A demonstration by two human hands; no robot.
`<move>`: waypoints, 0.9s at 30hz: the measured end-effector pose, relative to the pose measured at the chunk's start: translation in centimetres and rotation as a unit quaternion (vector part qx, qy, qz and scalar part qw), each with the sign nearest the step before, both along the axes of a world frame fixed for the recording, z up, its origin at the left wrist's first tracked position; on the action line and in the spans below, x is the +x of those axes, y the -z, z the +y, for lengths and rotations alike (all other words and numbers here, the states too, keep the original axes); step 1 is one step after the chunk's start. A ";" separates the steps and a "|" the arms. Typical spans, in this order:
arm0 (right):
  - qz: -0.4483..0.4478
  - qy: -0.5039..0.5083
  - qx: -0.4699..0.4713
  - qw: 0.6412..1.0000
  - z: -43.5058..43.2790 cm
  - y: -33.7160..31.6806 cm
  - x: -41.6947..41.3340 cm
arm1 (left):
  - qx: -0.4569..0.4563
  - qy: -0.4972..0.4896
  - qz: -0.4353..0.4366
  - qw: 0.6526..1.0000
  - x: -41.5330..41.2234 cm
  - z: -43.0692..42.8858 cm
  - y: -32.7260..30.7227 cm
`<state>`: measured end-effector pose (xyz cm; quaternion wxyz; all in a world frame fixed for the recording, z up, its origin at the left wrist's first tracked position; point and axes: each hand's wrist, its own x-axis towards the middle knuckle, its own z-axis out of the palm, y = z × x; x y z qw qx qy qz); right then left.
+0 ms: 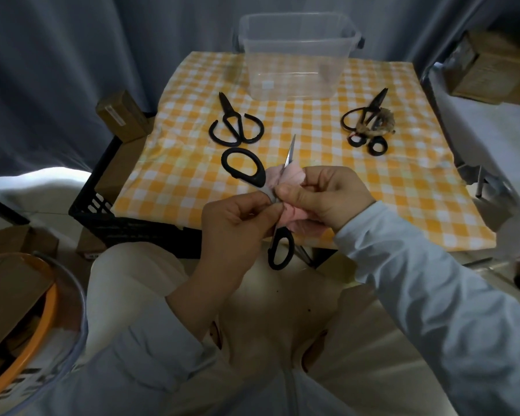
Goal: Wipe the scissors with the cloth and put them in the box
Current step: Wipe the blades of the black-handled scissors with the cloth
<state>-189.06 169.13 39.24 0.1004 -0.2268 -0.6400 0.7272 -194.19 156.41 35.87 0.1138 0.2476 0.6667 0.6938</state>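
Black-handled scissors hang opened wide above the table's near edge, one handle loop up left, the other below. My left hand pinches them near the pivot. My right hand grips a pink cloth wrapped round the blade, whose tip sticks up. A clear plastic box stands at the table's far edge, nothing seen inside it. Black iron scissors lie left of centre. Another pair, with twine round the handles, lies on the right.
The yellow checked tablecloth covers the small table. A black crate with cardboard boxes stands at the left. A bucket with an orange rim is at the lower left. White furniture borders the right side.
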 end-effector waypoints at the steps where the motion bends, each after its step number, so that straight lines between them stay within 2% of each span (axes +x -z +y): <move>1: 0.003 0.017 0.012 1.000 0.0 0.0 -0.1 | -0.003 0.003 0.011 1.000 0.1 0.0 0.0; 4: 0.024 0.060 0.039 0.997 0.0 0.1 -0.5 | -0.003 0.022 0.029 0.999 0.2 0.1 0.0; 7: 0.039 0.076 -0.011 0.996 0.2 0.4 -0.5 | -0.012 0.032 0.028 0.999 0.2 0.2 0.2; 12: 0.014 0.006 -0.031 0.999 0.3 0.6 0.0 | -0.015 0.015 0.008 1.000 -0.2 0.2 0.1; 15: 0.006 0.050 0.014 0.999 0.6 0.7 -0.4 | -0.022 0.033 -0.003 0.999 -0.2 0.5 0.2; 19: 0.026 0.122 -0.001 0.992 0.9 1.2 -1.2 | -0.032 0.037 0.005 0.999 0.1 0.5 0.6; 22: 0.019 0.084 -0.012 0.996 0.6 1.5 -1.0 | -0.026 0.023 -0.020 0.999 -0.1 0.5 0.6; 24: 0.006 0.040 -0.051 0.998 0.3 1.7 -0.6 | -0.027 0.014 -0.028 0.999 -0.1 0.5 0.5; 27: 0.010 0.061 -0.039 0.997 0.3 1.7 -0.5 | -0.030 0.024 -0.021 0.999 0.0 0.5 0.7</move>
